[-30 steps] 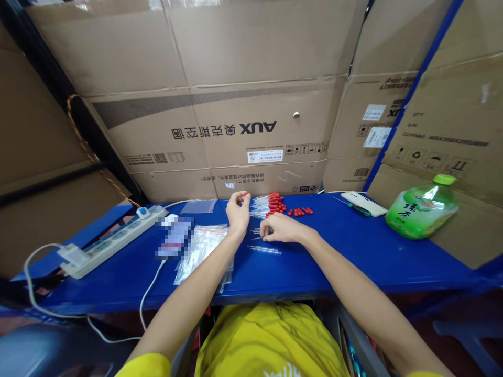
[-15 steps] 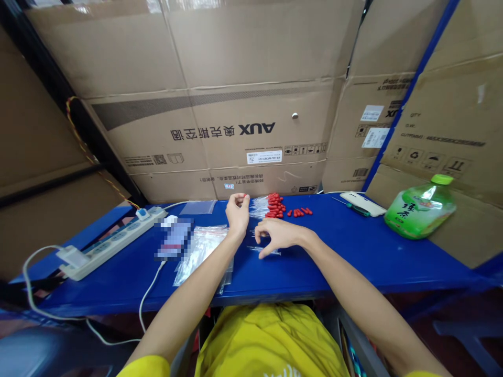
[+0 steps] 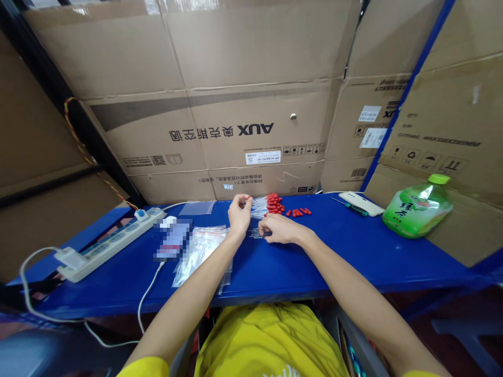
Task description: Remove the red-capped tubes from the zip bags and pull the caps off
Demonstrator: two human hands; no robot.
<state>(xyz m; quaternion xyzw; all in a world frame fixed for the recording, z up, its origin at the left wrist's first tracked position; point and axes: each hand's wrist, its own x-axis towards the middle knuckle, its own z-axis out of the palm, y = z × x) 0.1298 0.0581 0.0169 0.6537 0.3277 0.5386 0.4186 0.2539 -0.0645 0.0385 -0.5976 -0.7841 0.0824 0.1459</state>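
My left hand is raised a little above the blue table, its fingertips pinched together on what looks like a small red cap. Just to its right, my right hand pinches a thin clear tube that points toward the left hand. The two hands nearly touch. Behind them lies a bundle of clear tubes next to a pile of red caps, and a few loose red caps lie to the right.
Clear plastic bags lie left of my arms, beside a blurred phone and a white power strip with cables. At the right are a white device, a screwdriver and a green bottle. Cardboard boxes wall the back.
My right hand reached down to the clear tube lying on the table, took it and lifted it toward my left hand. The left hand dipped slightly toward it.
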